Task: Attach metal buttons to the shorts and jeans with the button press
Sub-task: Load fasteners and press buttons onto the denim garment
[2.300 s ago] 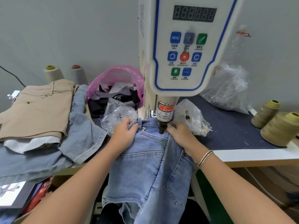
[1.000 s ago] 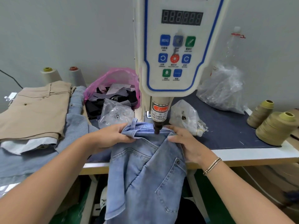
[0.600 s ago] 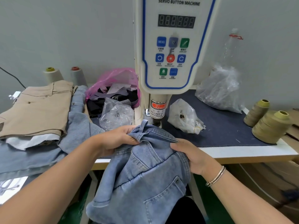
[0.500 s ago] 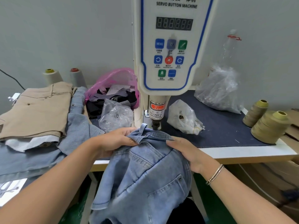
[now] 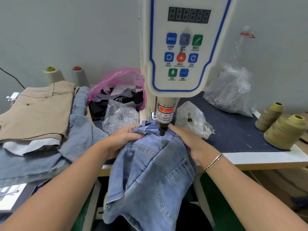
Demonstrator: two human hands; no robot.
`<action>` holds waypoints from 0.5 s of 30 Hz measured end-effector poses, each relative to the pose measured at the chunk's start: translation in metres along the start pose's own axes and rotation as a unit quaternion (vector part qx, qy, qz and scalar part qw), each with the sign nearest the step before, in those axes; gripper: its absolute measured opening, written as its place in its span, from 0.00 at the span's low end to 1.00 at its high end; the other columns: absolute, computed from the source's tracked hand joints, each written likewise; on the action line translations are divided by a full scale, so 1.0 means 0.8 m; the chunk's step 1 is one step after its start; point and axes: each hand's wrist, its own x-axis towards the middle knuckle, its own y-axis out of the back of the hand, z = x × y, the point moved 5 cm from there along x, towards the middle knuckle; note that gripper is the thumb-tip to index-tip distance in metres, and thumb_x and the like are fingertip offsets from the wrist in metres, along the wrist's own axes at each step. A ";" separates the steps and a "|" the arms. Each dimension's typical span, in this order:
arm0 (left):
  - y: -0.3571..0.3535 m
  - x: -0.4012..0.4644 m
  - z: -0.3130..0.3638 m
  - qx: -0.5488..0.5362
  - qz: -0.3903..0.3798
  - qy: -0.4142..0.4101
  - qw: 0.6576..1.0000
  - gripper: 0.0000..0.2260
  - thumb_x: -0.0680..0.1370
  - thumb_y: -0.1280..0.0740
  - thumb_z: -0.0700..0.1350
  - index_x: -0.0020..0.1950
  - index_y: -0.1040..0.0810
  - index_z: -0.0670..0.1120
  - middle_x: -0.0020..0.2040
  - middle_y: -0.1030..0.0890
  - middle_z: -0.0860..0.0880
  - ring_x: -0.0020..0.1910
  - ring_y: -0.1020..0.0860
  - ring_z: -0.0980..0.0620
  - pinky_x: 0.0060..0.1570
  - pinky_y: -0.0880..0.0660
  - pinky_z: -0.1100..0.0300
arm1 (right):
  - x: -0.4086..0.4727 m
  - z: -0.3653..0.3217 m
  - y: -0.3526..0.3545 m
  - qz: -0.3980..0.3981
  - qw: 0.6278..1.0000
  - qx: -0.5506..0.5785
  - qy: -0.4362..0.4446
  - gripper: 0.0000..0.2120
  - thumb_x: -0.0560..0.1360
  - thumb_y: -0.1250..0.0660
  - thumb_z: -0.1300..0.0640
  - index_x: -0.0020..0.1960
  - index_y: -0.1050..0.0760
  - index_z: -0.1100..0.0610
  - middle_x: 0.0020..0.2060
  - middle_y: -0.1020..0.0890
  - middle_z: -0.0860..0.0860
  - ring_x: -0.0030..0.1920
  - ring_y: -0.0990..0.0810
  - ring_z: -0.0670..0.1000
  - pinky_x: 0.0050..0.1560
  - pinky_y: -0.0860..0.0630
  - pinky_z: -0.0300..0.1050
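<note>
The denim shorts [image 5: 150, 164] lie with the waistband under the button press [image 5: 162, 129]. The left hand [image 5: 123, 137] pinches the waistband; the right hand [image 5: 188, 139] seems to press flat. Soft, limp denim sags, so it is best held taut at the stiff waistband.

left arm [image 5: 70, 182]: bare from the bottom edge of the view up to the wrist, no sleeve showing
left hand [image 5: 121, 139]: bare, no ring or glove to be seen
right arm [image 5: 246, 190]: bare, no sleeve showing
right hand [image 5: 188, 140]: bare, no glove
right wrist: thin metal bangle [image 5: 213, 162], several fine strands side by side, gold and silver in tone
</note>
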 end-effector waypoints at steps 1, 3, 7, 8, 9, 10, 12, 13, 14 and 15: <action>0.003 0.003 -0.003 -0.001 0.020 -0.001 1.000 0.13 0.75 0.31 0.38 0.59 0.22 0.44 0.50 0.16 0.42 0.43 0.17 0.49 0.41 0.20 0.60 | 0.004 0.001 0.000 0.005 1.000 0.002 -0.001 0.14 0.75 0.33 0.44 0.51 0.17 0.53 0.48 0.15 0.50 0.47 0.16 0.47 0.45 0.22 0.41; 0.005 0.008 -0.009 0.008 0.049 -0.005 0.999 0.10 0.78 0.34 0.38 0.58 0.23 0.44 0.49 0.16 0.42 0.42 0.17 0.49 0.42 0.20 0.60 | 0.011 0.004 0.001 -0.003 1.000 0.021 0.003 0.12 0.73 0.32 0.43 0.45 0.15 0.50 0.47 0.14 0.50 0.47 0.16 0.47 0.41 0.21 0.39; 0.002 0.010 -0.013 0.013 0.058 -0.012 0.998 0.08 0.78 0.34 0.39 0.57 0.22 0.44 0.49 0.15 0.43 0.44 0.17 0.49 0.45 0.21 0.58 | 0.008 0.016 0.005 -0.097 0.989 0.110 0.010 0.08 0.69 0.26 0.48 0.45 0.14 0.50 0.47 0.15 0.53 0.46 0.15 0.50 0.42 0.20 0.41; 0.002 0.011 -0.013 0.010 0.062 -0.012 0.998 0.08 0.78 0.34 0.39 0.56 0.22 0.45 0.48 0.15 0.44 0.43 0.17 0.50 0.44 0.20 0.59 | 0.006 0.017 0.006 -0.140 0.982 0.126 0.028 0.09 0.68 0.25 0.53 0.48 0.15 0.52 0.48 0.15 0.54 0.47 0.16 0.50 0.44 0.20 0.43; 0.002 0.011 -0.013 0.009 0.069 -0.011 0.997 0.07 0.78 0.34 0.40 0.56 0.21 0.45 0.46 0.15 0.45 0.42 0.16 0.50 0.42 0.20 0.60 | 0.005 0.017 0.007 -0.176 0.974 0.132 0.045 0.13 0.67 0.26 0.58 0.52 0.16 0.53 0.50 0.16 0.55 0.49 0.16 0.52 0.47 0.20 0.45; 0.003 0.012 -0.013 0.010 0.077 -0.008 0.997 0.07 0.78 0.33 0.40 0.55 0.21 0.45 0.46 0.15 0.45 0.42 0.16 0.50 0.42 0.20 0.60 | 0.005 0.018 0.008 -0.201 0.969 0.130 0.055 0.17 0.67 0.28 0.62 0.55 0.18 0.54 0.53 0.17 0.57 0.50 0.17 0.53 0.50 0.20 0.47; 0.006 0.013 -0.014 0.018 0.086 0.000 0.996 0.07 0.78 0.33 0.42 0.56 0.22 0.46 0.47 0.15 0.45 0.43 0.16 0.50 0.42 0.21 0.58 | 0.008 0.020 0.008 -0.217 0.968 0.112 0.065 0.21 0.68 0.33 0.68 0.59 0.21 0.56 0.55 0.18 0.58 0.52 0.18 0.54 0.51 0.20 0.48; 0.006 0.013 -0.014 0.017 0.088 0.003 0.996 0.08 0.79 0.33 0.42 0.57 0.22 0.46 0.47 0.15 0.46 0.44 0.16 0.49 0.42 0.22 0.58 | 0.010 0.021 0.008 -0.212 0.969 0.107 0.068 0.22 0.68 0.34 0.69 0.60 0.22 0.56 0.55 0.18 0.58 0.52 0.18 0.55 0.51 0.20 0.48; 0.007 0.013 -0.014 0.014 0.089 0.004 0.996 0.08 0.79 0.33 0.43 0.57 0.22 0.47 0.46 0.15 0.46 0.44 0.16 0.49 0.41 0.22 0.58 | 0.012 0.021 0.007 -0.202 0.971 0.104 0.072 0.23 0.68 0.35 0.69 0.61 0.23 0.56 0.55 0.18 0.58 0.52 0.18 0.55 0.52 0.21 0.49; 0.007 0.014 -0.014 0.011 0.089 0.003 0.996 0.07 0.79 0.33 0.43 0.57 0.22 0.47 0.46 0.14 0.46 0.44 0.16 0.49 0.41 0.22 0.58 | 0.014 0.020 0.009 -0.190 0.973 0.102 0.079 0.24 0.68 0.35 0.69 0.62 0.25 0.56 0.55 0.19 0.58 0.53 0.18 0.55 0.54 0.21 0.49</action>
